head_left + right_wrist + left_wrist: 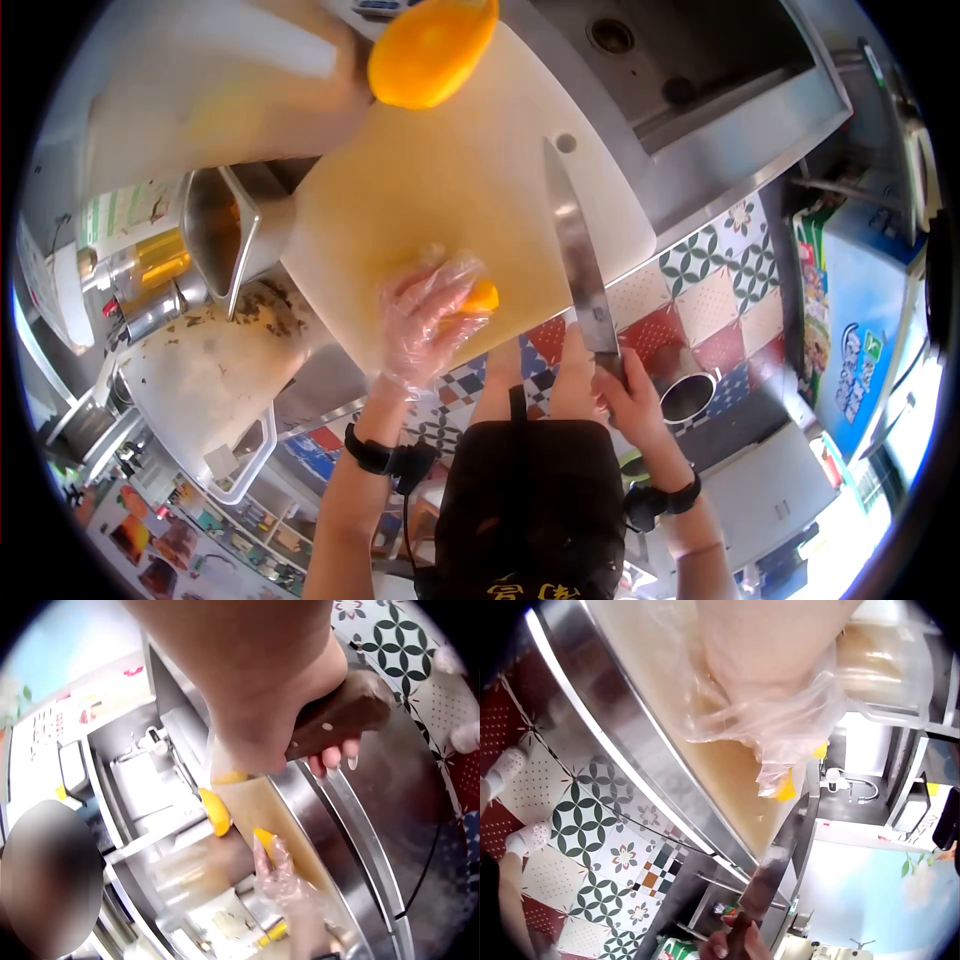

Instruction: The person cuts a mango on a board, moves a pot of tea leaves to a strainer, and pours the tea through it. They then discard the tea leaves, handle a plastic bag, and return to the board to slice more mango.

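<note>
My left hand [430,310], in a clear plastic glove, grips a small yellow mango piece [484,296] against the pale cutting board [400,210]. Much of that piece is hidden by the fingers. The right hand [632,395] is bare and grips the dark brown handle [341,716] of a large knife. Its long, broad blade [582,260] lies across the right part of the board in the head view, pointing away from me. A larger orange-yellow mango piece [435,55] shows at the board's far end, and also appears in the right wrist view [216,812].
Beyond the board to the right is a steel sink [700,60]. A deep metal container [270,220] stands at the board's left, near a stained white lid or board [210,370]. A large blurred translucent shape [220,100] fills the upper left. Patterned tiles [690,300] cover the floor.
</note>
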A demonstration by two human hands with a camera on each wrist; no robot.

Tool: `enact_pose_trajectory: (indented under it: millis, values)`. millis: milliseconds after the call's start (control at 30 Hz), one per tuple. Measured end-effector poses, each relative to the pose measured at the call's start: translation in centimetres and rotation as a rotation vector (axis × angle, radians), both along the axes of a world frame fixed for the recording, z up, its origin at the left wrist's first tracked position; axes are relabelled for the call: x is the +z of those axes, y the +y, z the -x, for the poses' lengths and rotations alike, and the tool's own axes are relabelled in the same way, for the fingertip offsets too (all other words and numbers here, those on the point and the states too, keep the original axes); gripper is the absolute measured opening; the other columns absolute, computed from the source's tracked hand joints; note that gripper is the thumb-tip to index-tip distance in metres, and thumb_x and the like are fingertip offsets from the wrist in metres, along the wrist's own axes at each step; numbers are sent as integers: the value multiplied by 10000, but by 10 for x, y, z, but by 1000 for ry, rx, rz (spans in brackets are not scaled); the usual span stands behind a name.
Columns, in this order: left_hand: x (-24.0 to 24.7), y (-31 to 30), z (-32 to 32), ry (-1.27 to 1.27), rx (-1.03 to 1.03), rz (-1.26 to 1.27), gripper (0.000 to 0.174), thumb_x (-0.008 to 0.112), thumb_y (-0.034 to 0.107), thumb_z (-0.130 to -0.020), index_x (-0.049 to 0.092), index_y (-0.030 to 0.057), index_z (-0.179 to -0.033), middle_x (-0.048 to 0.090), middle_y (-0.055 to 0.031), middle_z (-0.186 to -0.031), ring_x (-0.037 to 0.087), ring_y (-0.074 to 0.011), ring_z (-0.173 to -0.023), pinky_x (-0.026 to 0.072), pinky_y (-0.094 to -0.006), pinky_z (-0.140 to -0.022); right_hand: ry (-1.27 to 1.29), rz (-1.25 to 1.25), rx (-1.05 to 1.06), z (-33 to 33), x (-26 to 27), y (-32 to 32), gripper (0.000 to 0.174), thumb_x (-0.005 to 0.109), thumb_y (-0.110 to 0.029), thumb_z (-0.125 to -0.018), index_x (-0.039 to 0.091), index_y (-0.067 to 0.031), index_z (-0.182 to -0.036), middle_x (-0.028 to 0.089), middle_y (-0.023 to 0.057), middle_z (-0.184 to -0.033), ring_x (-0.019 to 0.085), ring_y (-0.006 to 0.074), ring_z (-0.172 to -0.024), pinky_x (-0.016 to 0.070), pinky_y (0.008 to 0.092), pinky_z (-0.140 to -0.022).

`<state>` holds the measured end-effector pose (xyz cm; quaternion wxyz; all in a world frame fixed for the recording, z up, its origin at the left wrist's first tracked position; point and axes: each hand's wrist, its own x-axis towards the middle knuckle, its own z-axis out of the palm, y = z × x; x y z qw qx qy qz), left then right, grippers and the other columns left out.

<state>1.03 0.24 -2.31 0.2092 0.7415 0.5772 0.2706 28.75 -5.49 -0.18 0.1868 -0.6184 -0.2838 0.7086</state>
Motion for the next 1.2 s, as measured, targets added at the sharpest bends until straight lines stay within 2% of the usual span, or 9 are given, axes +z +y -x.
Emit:
enact_pose_trajectory:
  millis: [167,267,467,600,767,867,967,1067,1200]
  values:
    - [6,8,-9,105,-65,-2,386,791,153,-664,671,120,-1029,595,29,-1158,489,-217,-1047,418,-329,-895,-21,98,242,-18,0,13,190,521,-193,-932,494,-6,-953,550,65,-634,538,121,-530,416,270,-502]
    - [6,12,-10,151,-120,0,393,795,154,-661,665,120,-1030,594,28,-1151,490,-215,-1053,422,-330,-890,31,11,287,-16,2,16,169,502,-183,-934,496,-17,-904,516,18,-556,492,78,-460,384,218,-444]
    - [4,11,-9,143,-147,13,427,812,138,-636,652,120,-1031,587,25,-1115,509,-221,-1034,439,-336,-864,55,-115,394,-21,-13,-3,195,527,-208,-927,515,-15,-897,540,35,-573,530,101,-496,402,248,-466]
    - [11,15,-13,207,-161,18,440,822,123,-625,632,114,-1022,617,-43,-1072,536,-277,-1003,478,-378,-842,18,-211,399,-21,-25,-13,203,541,-214,-922,523,-16,-879,543,40,-575,540,116,-509,411,260,-479]
    - [10,15,-13,209,-172,21,433,821,119,-625,624,101,-1010,620,-51,-1069,555,-294,-976,469,-383,-851,39,-176,378,-24,-20,-7,207,553,-216,-917,526,-16,-871,542,47,-575,545,128,-515,416,274,-487]
    - [16,20,-16,185,-174,88,471,818,96,-637,594,99,-1052,603,-63,-1082,561,-269,-989,480,-371,-856,34,-184,384,-24,-21,-7,209,556,-217,-915,526,-13,-877,542,59,-588,547,138,-525,419,283,-497]
    - [4,7,-13,-93,17,206,507,809,69,-659,553,99,-1096,573,-79,-1106,566,-232,-1004,496,-350,-859,38,-181,391,-24,-19,-8,213,555,-220,-914,530,-9,-890,548,84,-627,553,158,-555,424,292,-521]
    - [5,5,-9,-93,-8,192,528,800,49,-674,523,92,-1121,547,-88,-1123,567,-204,-1008,506,-332,-858,45,-174,404,-23,-17,-8,219,555,-223,-913,533,-5,-904,554,110,-666,559,179,-585,429,302,-545]
    - [2,2,-1,-121,-41,190,507,787,31,-683,525,86,-1113,551,-88,-1124,575,-215,-1001,501,-334,-865,53,-158,423,-19,-16,-7,228,554,-227,-912,537,0,-922,562,144,-718,567,206,-624,436,315,-578]
